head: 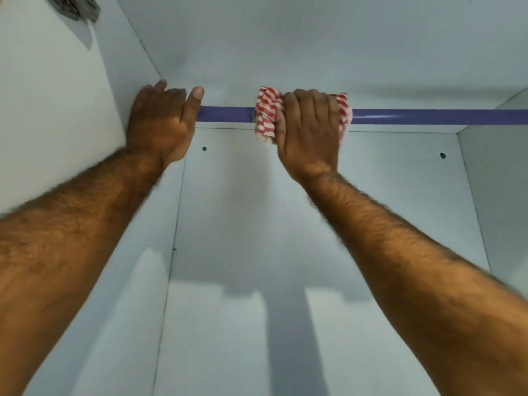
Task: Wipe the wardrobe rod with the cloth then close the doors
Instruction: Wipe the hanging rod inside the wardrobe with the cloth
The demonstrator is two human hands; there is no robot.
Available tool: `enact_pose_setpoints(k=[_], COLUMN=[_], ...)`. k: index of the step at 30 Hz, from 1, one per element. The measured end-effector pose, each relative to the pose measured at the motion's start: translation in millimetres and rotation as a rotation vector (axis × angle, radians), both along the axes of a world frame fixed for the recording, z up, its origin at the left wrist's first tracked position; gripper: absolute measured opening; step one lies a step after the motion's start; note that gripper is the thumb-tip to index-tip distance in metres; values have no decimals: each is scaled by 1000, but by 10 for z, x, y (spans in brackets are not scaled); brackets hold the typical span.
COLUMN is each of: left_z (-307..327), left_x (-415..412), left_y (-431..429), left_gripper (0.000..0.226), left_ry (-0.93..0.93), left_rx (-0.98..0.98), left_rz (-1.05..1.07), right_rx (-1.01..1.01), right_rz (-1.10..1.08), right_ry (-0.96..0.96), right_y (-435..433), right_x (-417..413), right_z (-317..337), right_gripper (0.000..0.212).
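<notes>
A purple wardrobe rod (225,114) runs horizontally across the upper part of the white wardrobe interior. My right hand (310,132) is closed around a red-and-white checked cloth (267,117), which is wrapped over the rod near its middle. My left hand (161,121) rests at the rod's left end against the left side wall, fingers curled over the rod and thumb raised. The rod's left end is hidden behind that hand. The doors are out of view.
The white back panel (314,210) shows two small dark holes (204,148). The left side wall (51,115) and right side wall (497,172) close in the space. A metal hinge (77,7) sits at the top left.
</notes>
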State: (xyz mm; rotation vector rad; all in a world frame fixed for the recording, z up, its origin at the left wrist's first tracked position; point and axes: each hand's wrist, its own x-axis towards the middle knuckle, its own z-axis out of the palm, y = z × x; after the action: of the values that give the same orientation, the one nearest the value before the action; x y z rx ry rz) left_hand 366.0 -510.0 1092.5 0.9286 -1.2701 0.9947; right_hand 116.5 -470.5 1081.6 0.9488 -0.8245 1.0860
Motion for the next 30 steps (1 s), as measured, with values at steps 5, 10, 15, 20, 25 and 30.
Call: enact_pose_setpoints(k=[5, 10, 15, 20, 25, 30], left_z=[-12, 49, 65, -79, -404, -845], left_x=[-38, -42, 26, -54, -317, -458], left_y=[13, 24, 49, 291, 634, 975], left_gripper=[76, 103, 82, 55, 33, 35], left_ry=[21, 152, 149, 128, 191, 270], left_rx=[2, 97, 217, 159, 28, 158], left_rz=[-88, -322, -412, -587, -853, -1011], right_rx=[42, 44, 131, 416, 316, 631], right_rz=[62, 85, 138, 302, 471, 1138], right_ry=[105, 120, 152, 169, -141, -540], right_y=[-184, -281, -138, 265, 698, 1113], right_x=[616, 947, 920, 813, 569, 352], right_z=[-22, -18, -56, -75, -321, -822], right_gripper=[50, 44, 44, 52, 63, 59])
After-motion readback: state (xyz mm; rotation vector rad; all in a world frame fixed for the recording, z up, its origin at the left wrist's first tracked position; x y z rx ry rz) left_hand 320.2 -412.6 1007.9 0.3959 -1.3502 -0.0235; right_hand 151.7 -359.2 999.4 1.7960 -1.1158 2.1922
